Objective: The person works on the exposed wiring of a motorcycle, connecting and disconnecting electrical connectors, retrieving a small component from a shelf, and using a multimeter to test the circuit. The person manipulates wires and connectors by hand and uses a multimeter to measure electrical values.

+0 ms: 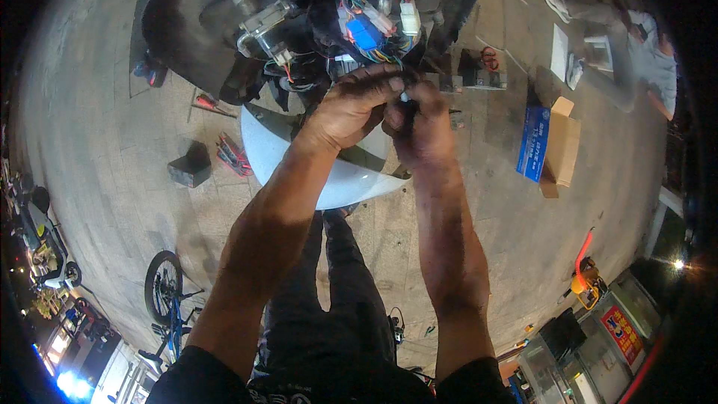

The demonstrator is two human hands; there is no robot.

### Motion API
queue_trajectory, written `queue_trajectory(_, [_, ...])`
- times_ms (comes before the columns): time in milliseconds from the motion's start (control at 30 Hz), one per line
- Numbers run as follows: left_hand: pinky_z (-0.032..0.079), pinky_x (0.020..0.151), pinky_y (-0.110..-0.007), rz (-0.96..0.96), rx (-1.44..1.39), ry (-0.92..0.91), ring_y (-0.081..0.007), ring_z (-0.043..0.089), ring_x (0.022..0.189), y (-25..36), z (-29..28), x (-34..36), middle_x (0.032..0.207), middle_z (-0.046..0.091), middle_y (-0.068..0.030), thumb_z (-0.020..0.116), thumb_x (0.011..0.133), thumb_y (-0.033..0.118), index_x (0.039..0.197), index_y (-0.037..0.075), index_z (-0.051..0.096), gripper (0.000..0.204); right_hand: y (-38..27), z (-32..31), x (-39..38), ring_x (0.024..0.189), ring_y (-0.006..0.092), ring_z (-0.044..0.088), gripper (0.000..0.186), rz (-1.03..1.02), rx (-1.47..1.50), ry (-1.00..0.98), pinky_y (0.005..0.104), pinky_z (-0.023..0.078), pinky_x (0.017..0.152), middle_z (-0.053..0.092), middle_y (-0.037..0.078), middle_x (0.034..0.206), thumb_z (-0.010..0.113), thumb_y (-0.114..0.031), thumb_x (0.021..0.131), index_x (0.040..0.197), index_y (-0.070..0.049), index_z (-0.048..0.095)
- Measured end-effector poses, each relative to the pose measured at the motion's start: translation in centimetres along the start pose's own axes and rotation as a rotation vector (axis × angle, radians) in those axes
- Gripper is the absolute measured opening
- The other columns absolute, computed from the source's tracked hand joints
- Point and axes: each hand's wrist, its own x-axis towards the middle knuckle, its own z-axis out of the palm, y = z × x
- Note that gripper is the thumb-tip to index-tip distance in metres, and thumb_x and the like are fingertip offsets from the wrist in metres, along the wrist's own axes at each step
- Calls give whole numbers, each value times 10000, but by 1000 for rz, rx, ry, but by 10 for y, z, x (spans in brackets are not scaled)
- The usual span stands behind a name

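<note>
My left hand (357, 107) and my right hand (422, 123) meet below an opened dark scooter-like body (198, 26), fingertips pinched close together. A small pale piece (404, 96) shows between them; its kind is too small to make out. Just above my fingers hangs a bundle of coloured wires (387, 56), with a blue connector (363, 31) and a white connector (410, 19). To the left of the wires sits a metal lock-like part (265, 26) with a small plug. Under my wrists lies a curved white panel (278, 151), partly hidden by my left forearm.
A red-handled screwdriver (206, 101), a bundle of tools (233, 155) and a dark box (190, 166) lie on the paved floor at left. An open blue cardboard box (550, 146) stands at right. Another person (643, 49) is at upper right. A bicycle (166, 292) lies lower left.
</note>
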Motion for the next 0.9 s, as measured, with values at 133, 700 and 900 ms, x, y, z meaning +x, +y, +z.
queue_trajectory(133, [504,723,-279,145,110,103,-156,631,837,-9,3,-1,981,669,-62,632,879,109,1129,11,605,270,4,8,-2,515,83,410,146,23,47,124,242,308,441,491,-41,678,536,-261,852,925,-137,563])
queue_trajectory(700, [529,706,-311,-100,11,53,-182,639,850,-3,-14,-5,989,662,-71,656,868,135,1116,17,612,278,-12,-5,-7,498,96,401,162,211,-54,-84,243,307,488,471,-16,611,538,-274,850,916,-126,529])
queue_trajectory(900, [493,821,-290,-80,111,-5,-168,616,910,3,-19,-3,998,657,-66,660,870,149,1128,11,610,296,-14,-2,-2,530,81,416,169,202,-213,5,225,326,488,480,-30,659,580,-250,844,954,-127,547])
